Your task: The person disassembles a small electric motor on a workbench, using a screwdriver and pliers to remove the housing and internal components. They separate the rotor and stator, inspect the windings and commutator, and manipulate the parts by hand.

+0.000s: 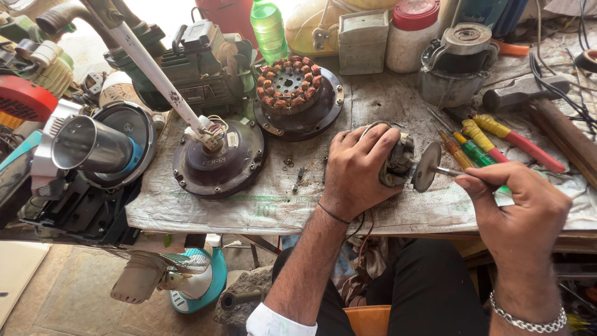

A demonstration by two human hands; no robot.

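Motor [398, 163]: dull metal; disc [426, 166] matt grey; bench cloth [385, 102] coarse.

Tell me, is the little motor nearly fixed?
Done: two fan motors lie opened on the bench, one with its copper coils bare. In hand: the left hand grips a small motor, while the right hand pokes a green screwdriver at its metal end disc. Left: everything stays apart, and loose screws wait on the cloth.

The scene is seen from a single head-worn camera, tilted steeply down and held close over the bench [205, 211] and lap.
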